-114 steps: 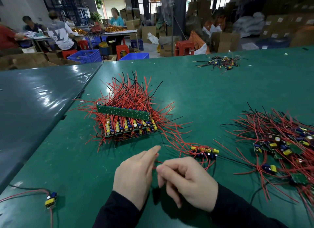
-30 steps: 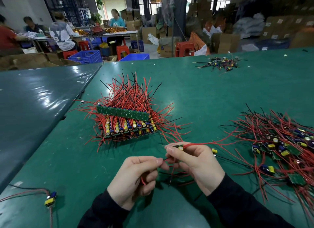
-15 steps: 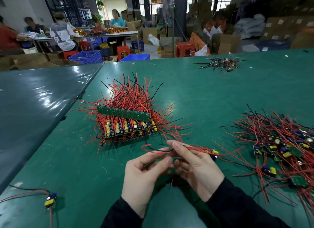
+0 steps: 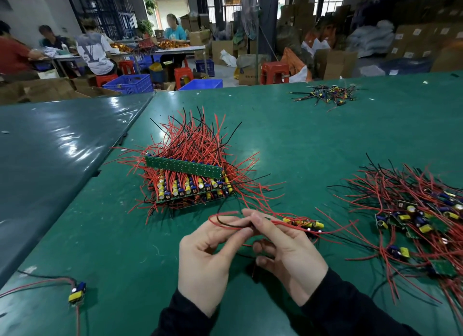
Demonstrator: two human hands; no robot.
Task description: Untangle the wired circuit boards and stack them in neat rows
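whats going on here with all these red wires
A person is sorting small wired circuit boards at a green table. Both hands have a grip on the red and black wires of one board: the left hand pinches the looped wire ends, and the right hand holds them nearer the board, which lies just past the fingers. A neat stack of finished boards sits ahead, and a tangled pile waits on the right.

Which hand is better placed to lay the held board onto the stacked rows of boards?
Probably the left hand: the neat stack of green circuit boards lies ahead on its side. The right hand sits nearer the tangled red-wired pile. Both pinch the red wires.
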